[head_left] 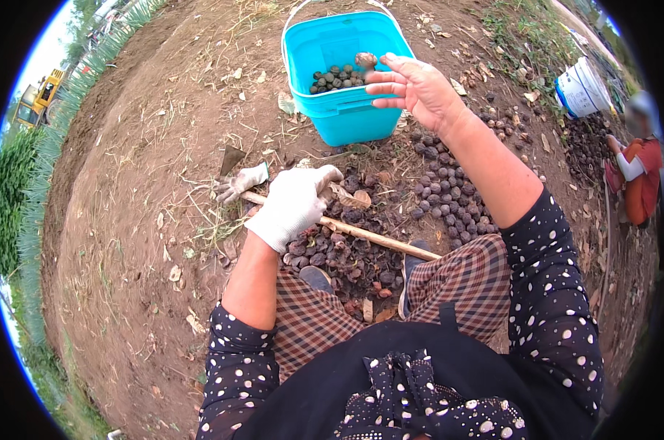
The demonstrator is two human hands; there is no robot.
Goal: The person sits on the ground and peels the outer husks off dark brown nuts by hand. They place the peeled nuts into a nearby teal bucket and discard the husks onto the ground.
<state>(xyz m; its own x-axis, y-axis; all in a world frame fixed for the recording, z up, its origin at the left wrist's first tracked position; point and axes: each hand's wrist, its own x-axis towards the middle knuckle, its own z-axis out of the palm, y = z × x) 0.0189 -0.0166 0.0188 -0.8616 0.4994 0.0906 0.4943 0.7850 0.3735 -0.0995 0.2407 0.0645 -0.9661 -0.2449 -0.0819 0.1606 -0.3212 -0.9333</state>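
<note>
My bare right hand (417, 89) is open, its fingers spread over the right rim of a turquoise bucket (350, 121). A brownish walnut (365, 60) is in the air just off its fingertips, above the bucket. Several walnuts (338, 78) lie inside. My left hand (294, 202), in a white glove with soiled fingers, is closed above a wooden stick (376, 238); whatever its curled fingers hold is hidden. Beneath it, dark walnuts and torn husks (339, 260) lie heaped between my shoes. A second white glove (244, 182) rests on the soil beside the stick's far end.
Right of the husk heap spreads a pile of dark walnuts (449, 194). A dark flat blade (231, 160) stands beyond the loose glove. At far right, a person (640, 165) crouches by another dark pile near a tipped white bucket (582, 89). A yellow machine (38, 99) stands far left.
</note>
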